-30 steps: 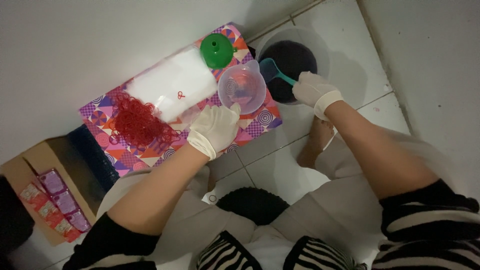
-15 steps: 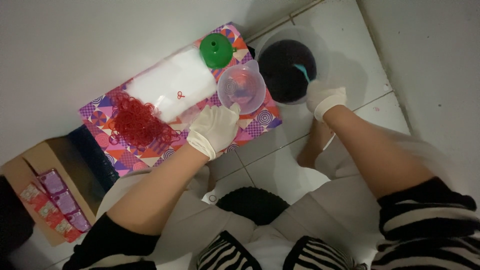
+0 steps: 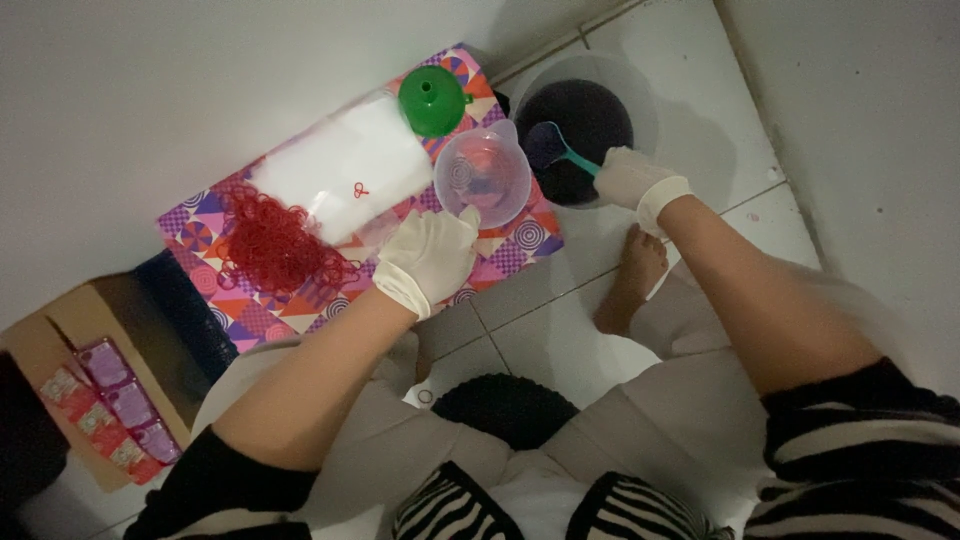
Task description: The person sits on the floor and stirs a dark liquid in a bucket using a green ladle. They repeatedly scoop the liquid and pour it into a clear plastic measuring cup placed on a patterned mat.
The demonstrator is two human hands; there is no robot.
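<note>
My left hand, in a white glove, grips the near side of a clear plastic measuring jug that stands on a patterned pink and purple mat. My gloved right hand holds a teal ladle by its handle, its scoop lifted over a big clear bucket of dark purple liquid. The scoop hangs between the bucket and the jug's rim.
A green funnel stands behind the jug. Clear plastic bags and a heap of red rubber bands lie on the mat. A cardboard box with small purple packets is at the left. My bare foot rests on white tiles.
My right hand dipped the ladle down into the bucket and has now lifted it out toward the jug. My left hand has stayed on the jug.
</note>
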